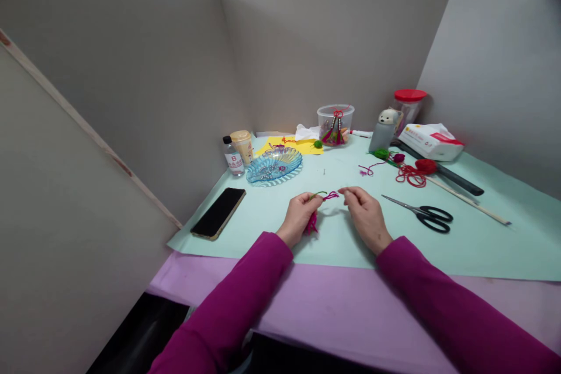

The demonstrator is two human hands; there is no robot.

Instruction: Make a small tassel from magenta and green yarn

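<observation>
Magenta yarn tassel (311, 224) is in the left hand (299, 216), above the pale green sheet (337, 248) near its front edge; the thumb and forefinger pinch it near the top, so that the skirt of strands hangs below the fingers and thin magenta loops (332, 195) stick out toward the other hand; a green strand (319, 193) curves up beside the grip. The right hand (366, 216) is just beside the loop ends, its thumb and forefinger pressed together at the tips; whether a fine thread lies between them I cannot tell.

As for progress, the strands are already gathered into one bunch, which seems the larger part of the shaping; the loops and the green strand look loose and unsettled, so the top does not seem finished; whether a knot is closed under the fingers is hidden.

No beads show on the held piece; small beads (270, 172) lie in the blue dish (258, 182), and beaded tassels (336, 126) hang on the clear tub (325, 123) at the back; the scissors (415, 208) lie on the sheet to the right, untouched; red yarn (412, 176) sits beyond them, and a phone (219, 213) lies at the left.
</observation>
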